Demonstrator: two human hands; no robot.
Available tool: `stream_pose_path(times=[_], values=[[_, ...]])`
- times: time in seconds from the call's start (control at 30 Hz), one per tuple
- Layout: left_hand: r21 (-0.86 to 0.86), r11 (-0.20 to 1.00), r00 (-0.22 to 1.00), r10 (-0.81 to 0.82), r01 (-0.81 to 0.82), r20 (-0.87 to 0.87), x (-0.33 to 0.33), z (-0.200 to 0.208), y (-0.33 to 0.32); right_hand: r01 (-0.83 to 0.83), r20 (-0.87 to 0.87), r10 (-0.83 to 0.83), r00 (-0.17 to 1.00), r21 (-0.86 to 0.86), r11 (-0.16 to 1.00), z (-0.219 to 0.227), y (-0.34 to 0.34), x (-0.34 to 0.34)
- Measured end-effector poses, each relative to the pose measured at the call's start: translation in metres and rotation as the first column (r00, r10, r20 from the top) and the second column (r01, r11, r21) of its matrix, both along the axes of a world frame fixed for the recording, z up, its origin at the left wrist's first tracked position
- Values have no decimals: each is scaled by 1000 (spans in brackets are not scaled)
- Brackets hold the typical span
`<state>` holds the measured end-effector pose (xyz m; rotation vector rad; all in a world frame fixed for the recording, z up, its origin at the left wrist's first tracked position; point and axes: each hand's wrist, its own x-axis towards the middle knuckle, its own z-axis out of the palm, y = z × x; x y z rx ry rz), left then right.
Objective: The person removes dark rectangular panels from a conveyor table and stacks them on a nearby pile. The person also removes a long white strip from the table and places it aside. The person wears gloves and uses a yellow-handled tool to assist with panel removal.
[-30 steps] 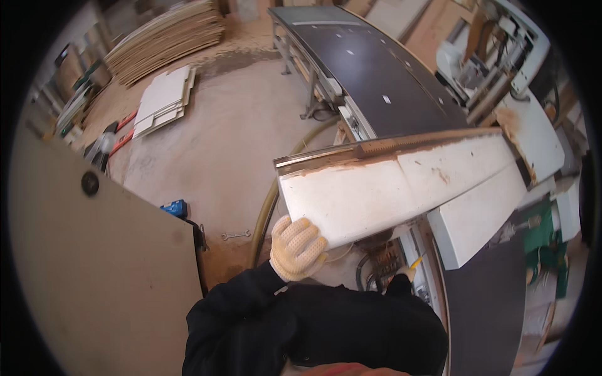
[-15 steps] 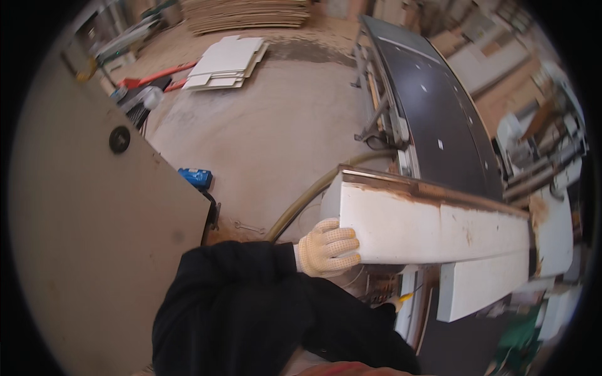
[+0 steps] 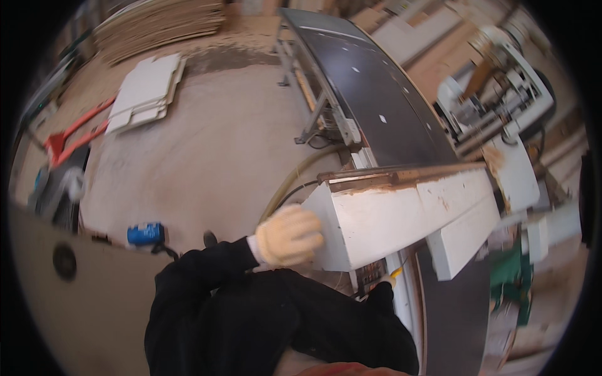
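My left hand [image 3: 290, 237], in a cream knitted glove, is beside the end face of a long white machine housing [image 3: 401, 216] with rusty brown stains. Its fingers look loosely stretched and hold nothing; blur hides whether they touch the metal. Lower and to the right, my right hand [image 3: 388, 281], also gloved, is closed on a slim yellow-handled tool [image 3: 396, 272]. Much of that hand is hidden by its black sleeve. Close by, beneath the housing, a recess with small parts [image 3: 370, 274] shows.
A dark-topped roller table [image 3: 376, 94] stretches away beyond the housing. A hose [image 3: 295, 178] curves over the floor. A blue box-shaped device [image 3: 145, 234] lies near a grey cabinet [image 3: 106, 307]. White panels [image 3: 145, 91] rest by a red pallet jack [image 3: 75, 135].
My left hand has come off the housing's corner and moved left. The view has turned, shifting the surroundings; my right hand still holds the yellow-handled tool.
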<state>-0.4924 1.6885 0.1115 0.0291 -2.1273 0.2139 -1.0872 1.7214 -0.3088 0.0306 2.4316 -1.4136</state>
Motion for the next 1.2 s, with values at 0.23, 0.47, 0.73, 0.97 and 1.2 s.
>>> stream_pose_path(times=[0.23, 0.47, 0.73, 0.97, 1.2], values=[[393, 769, 841, 541, -504, 20, 179, -49, -163, 102, -126, -95, 987, 43, 994, 0, 21, 79], [594, 503, 774, 484, -628, 409, 261, -78, -282, 176, -165, -146, 976, 193, 965, -6, 67, 185], [667, 478, 809, 190, -571, 556, 239, -74, -409, -7, 5, 6, 1000, 346, 938, -79, -1, 384], [728, 363, 786, 16, -581, 619, 300, -83, -652, -319, 148, 296, 944, 174, 931, 9, -342, 523], [-2, 218, 31, 151, -976, 988, 500, -161, -761, 345, 299, -229, 926, -428, 836, 215, -576, 374]])
